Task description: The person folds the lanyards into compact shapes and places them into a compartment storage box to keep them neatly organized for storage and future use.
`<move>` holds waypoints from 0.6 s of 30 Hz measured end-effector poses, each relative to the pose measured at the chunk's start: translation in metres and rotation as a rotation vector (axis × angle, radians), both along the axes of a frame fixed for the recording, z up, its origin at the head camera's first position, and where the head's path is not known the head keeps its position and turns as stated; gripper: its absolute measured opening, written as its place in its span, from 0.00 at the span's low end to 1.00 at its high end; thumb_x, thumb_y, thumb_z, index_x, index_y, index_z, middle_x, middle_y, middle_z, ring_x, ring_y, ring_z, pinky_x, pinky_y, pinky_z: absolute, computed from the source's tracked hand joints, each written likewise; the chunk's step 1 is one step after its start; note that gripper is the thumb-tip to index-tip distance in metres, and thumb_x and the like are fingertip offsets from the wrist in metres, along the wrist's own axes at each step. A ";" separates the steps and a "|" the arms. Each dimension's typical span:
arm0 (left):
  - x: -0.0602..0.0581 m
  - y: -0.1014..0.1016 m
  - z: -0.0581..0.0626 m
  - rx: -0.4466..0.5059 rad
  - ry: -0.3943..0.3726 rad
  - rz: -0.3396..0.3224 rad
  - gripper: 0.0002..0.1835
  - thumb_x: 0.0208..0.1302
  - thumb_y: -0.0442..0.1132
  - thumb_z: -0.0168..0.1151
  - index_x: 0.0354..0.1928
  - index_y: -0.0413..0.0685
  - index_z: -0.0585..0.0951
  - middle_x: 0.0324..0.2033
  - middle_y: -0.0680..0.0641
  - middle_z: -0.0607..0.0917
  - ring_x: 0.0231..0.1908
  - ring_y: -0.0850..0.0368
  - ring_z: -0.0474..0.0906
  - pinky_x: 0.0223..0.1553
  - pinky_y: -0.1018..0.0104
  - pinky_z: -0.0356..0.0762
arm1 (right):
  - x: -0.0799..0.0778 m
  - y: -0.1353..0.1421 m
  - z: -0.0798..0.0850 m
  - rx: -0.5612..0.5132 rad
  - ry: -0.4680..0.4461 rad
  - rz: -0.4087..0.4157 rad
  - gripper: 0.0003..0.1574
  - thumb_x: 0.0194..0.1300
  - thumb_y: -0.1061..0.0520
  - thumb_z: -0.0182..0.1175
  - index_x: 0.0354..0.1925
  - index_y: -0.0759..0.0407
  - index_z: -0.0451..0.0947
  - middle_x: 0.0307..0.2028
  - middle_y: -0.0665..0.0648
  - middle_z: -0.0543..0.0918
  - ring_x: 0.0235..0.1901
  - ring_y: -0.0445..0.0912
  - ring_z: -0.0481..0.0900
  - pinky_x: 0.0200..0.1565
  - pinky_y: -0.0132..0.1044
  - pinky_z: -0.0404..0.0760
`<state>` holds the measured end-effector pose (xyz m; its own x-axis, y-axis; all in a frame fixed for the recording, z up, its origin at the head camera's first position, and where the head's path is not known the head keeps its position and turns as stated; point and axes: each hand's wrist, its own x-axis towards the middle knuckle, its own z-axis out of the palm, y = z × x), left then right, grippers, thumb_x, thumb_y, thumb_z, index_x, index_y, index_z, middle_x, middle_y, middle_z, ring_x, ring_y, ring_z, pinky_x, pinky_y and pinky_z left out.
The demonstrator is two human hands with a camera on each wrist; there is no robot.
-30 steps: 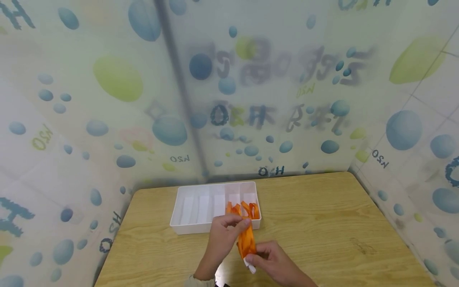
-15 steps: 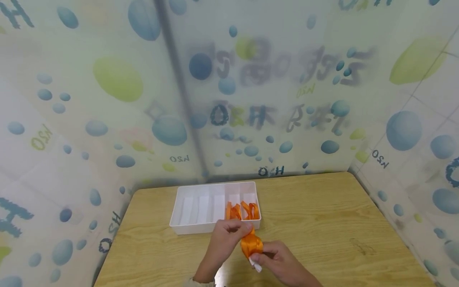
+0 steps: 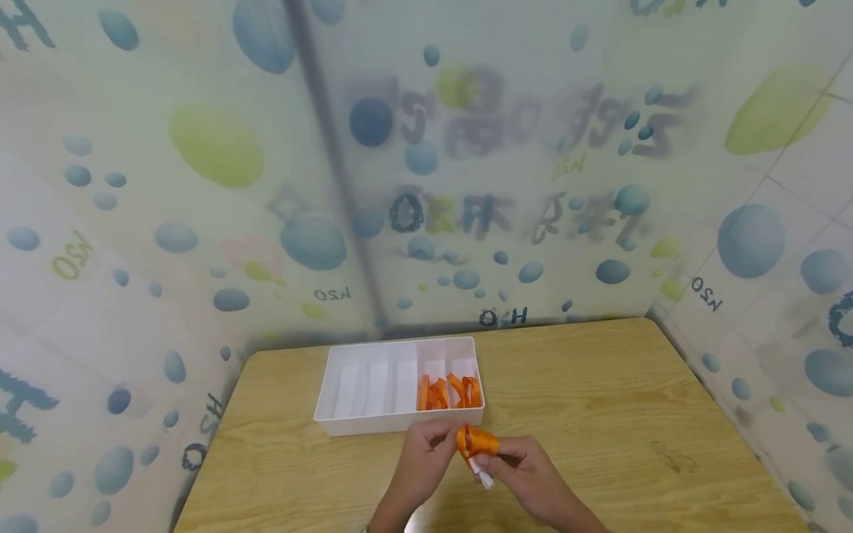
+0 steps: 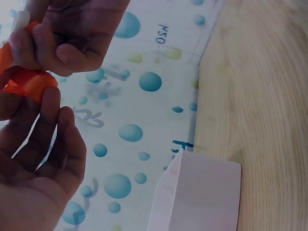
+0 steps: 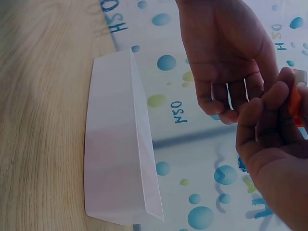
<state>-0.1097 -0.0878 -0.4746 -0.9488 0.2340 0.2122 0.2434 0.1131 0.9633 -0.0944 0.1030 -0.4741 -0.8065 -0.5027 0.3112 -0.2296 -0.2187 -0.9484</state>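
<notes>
A bundle of glossy orange ribbon is held in the air between the two hands, in front of the white box. My left hand pinches the ribbon's left side between thumb and finger. From the right, my right hand grips the bundle near its lower end, where a white strip sticks out below the thumb. In the left wrist view the orange ribbon shows between both sets of fingertips. Fingers hide most of the ribbon in the right wrist view.
A white divided box stands at the back of the wooden table. Its two right compartments hold orange ribbon loops. Behind and beside the table rise walls covered with a bubble pattern.
The long hanging ribbon has become a compact bundle, turned more sideways. Both hands have moved slightly right, and the left hand is lower, away from the box's front.
</notes>
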 end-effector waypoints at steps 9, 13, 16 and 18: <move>0.004 0.000 -0.004 0.022 0.089 -0.047 0.13 0.73 0.34 0.55 0.37 0.40 0.89 0.42 0.46 0.88 0.46 0.57 0.83 0.51 0.61 0.79 | -0.004 0.003 0.001 0.054 -0.010 -0.071 0.14 0.74 0.67 0.51 0.48 0.76 0.80 0.28 0.62 0.84 0.33 0.36 0.80 0.38 0.34 0.81; 0.007 0.000 -0.004 0.081 0.134 -0.065 0.15 0.74 0.30 0.50 0.38 0.34 0.87 0.44 0.41 0.87 0.47 0.57 0.82 0.50 0.61 0.80 | -0.006 0.003 0.001 0.050 -0.034 -0.088 0.14 0.74 0.66 0.52 0.48 0.76 0.80 0.32 0.51 0.85 0.34 0.37 0.80 0.39 0.34 0.82; 0.009 0.002 -0.005 0.105 0.171 -0.054 0.13 0.73 0.29 0.52 0.40 0.34 0.87 0.44 0.41 0.87 0.47 0.56 0.82 0.50 0.60 0.80 | -0.008 0.002 0.000 0.047 -0.038 -0.100 0.14 0.74 0.67 0.52 0.48 0.75 0.81 0.33 0.50 0.85 0.34 0.38 0.81 0.39 0.35 0.82; 0.009 0.004 -0.005 0.113 0.180 -0.017 0.10 0.71 0.30 0.57 0.40 0.35 0.87 0.42 0.42 0.88 0.46 0.56 0.83 0.49 0.60 0.80 | -0.008 0.001 -0.001 0.051 -0.032 -0.109 0.14 0.74 0.66 0.52 0.48 0.74 0.81 0.32 0.52 0.85 0.34 0.38 0.80 0.39 0.34 0.82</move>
<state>-0.1005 -0.0837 -0.4800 -0.8895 0.2148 0.4033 0.4132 0.0013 0.9106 -0.1026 0.1039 -0.4755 -0.8663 -0.4261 0.2606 -0.2188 -0.1453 -0.9649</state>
